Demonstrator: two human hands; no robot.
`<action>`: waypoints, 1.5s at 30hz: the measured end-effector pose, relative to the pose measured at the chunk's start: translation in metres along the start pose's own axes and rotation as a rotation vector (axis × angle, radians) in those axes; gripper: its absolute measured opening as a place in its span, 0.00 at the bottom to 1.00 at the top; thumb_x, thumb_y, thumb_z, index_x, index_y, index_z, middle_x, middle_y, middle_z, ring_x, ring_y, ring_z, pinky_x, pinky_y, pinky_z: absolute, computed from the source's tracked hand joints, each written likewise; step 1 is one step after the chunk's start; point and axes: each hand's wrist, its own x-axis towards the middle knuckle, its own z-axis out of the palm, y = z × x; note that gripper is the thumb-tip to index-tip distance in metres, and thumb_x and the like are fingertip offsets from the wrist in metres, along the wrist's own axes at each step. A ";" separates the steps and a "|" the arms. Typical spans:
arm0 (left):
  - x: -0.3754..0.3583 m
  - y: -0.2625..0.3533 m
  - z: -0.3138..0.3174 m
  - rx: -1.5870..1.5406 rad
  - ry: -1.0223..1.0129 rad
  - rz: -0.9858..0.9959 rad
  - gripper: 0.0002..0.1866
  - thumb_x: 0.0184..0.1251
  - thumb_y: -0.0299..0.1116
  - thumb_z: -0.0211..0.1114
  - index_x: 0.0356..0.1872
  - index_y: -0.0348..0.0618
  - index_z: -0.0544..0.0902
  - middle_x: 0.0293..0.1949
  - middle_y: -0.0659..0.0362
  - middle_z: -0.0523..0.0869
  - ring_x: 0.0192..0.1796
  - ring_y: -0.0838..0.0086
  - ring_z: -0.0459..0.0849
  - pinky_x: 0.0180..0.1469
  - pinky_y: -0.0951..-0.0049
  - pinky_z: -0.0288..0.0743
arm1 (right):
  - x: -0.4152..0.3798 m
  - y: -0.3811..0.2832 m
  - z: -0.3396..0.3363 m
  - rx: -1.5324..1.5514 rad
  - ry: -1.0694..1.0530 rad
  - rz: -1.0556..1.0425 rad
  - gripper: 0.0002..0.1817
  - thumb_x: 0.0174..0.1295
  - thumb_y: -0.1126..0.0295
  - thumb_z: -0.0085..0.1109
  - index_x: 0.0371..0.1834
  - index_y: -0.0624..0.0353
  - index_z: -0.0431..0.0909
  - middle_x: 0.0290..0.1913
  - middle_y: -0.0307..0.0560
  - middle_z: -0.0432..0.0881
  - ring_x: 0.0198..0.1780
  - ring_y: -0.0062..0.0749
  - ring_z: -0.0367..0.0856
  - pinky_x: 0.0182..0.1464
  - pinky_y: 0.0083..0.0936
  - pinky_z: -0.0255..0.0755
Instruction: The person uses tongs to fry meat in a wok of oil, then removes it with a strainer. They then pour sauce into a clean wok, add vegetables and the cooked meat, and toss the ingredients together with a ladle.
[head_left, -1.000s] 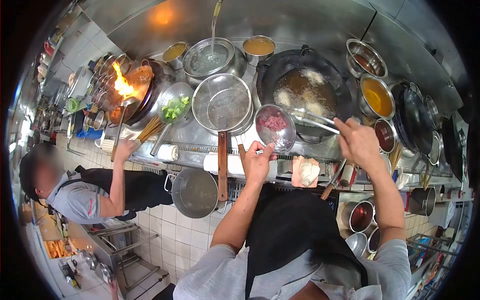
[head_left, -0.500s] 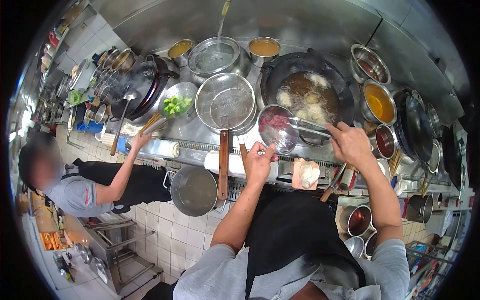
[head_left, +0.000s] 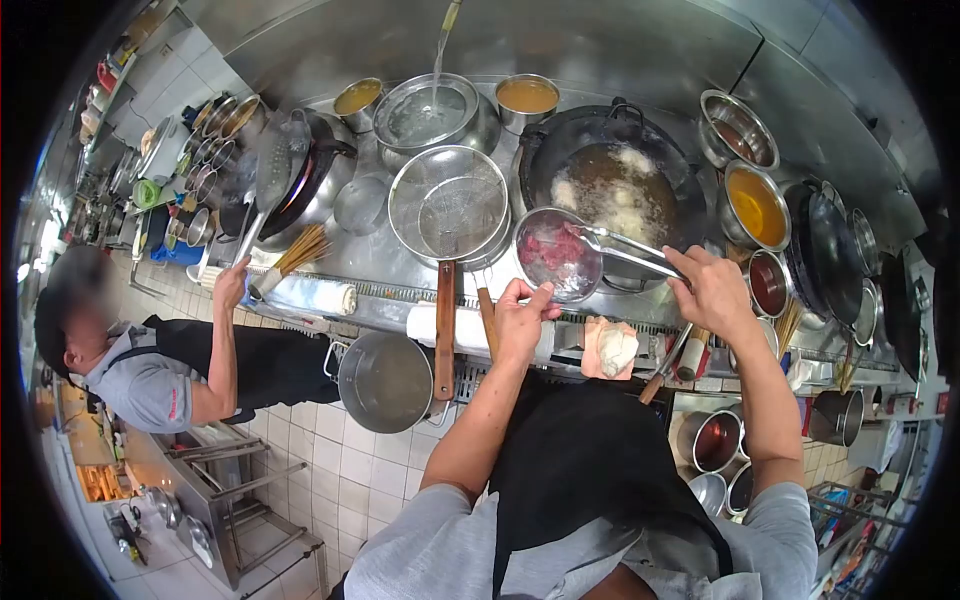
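My left hand (head_left: 524,312) grips the near rim of a metal bowl (head_left: 586,288), which holds pinkish-red raw meat (head_left: 552,250). Closed around metal tongs (head_left: 640,253), my right hand (head_left: 712,290) keeps their tips at the meat on the bowl's right side. Just behind the bowl sits a black wok (head_left: 690,140) of bubbling oil, with pale battered pieces (head_left: 632,192) frying in it. A large wire strainer (head_left: 447,190) with a wooden handle lies left of the bowl.
Water runs into a metal pot (head_left: 398,150) at the back. Sauce bowls (head_left: 757,205) line the right side. At left a co-worker (head_left: 165,370) holds a perforated ladle (head_left: 272,170) over another wok. A deep pot (head_left: 386,382) stands by the counter's front edge.
My tongs have shifted slightly within the bowl, and my right hand moved a little right. The co-worker put down the bamboo brush and lifted the perforated ladle of green vegetables to the left wok.
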 end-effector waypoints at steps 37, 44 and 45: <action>-0.016 0.006 -0.012 0.027 0.008 0.052 0.15 0.67 0.30 0.68 0.26 0.42 0.69 0.30 0.55 0.84 0.28 0.75 0.85 0.31 0.77 0.82 | 0.008 0.003 -0.024 -0.117 -0.029 -0.078 0.23 0.52 0.67 0.65 0.55 0.56 0.80 0.34 0.49 0.79 0.34 0.47 0.82 0.37 0.40 0.76; -0.007 -0.002 0.002 0.132 -0.060 0.076 0.15 0.67 0.31 0.68 0.26 0.41 0.69 0.30 0.53 0.85 0.28 0.74 0.85 0.31 0.75 0.82 | -0.005 0.003 0.000 -0.302 -0.094 -0.056 0.26 0.51 0.67 0.62 0.57 0.57 0.78 0.35 0.47 0.79 0.34 0.41 0.84 0.35 0.38 0.77; -0.005 -0.002 0.001 0.133 -0.058 0.076 0.15 0.67 0.31 0.68 0.26 0.41 0.69 0.30 0.53 0.85 0.28 0.74 0.85 0.31 0.75 0.82 | -0.011 0.007 -0.007 -0.287 -0.033 -0.057 0.25 0.51 0.68 0.62 0.56 0.57 0.78 0.35 0.46 0.79 0.34 0.41 0.84 0.35 0.38 0.77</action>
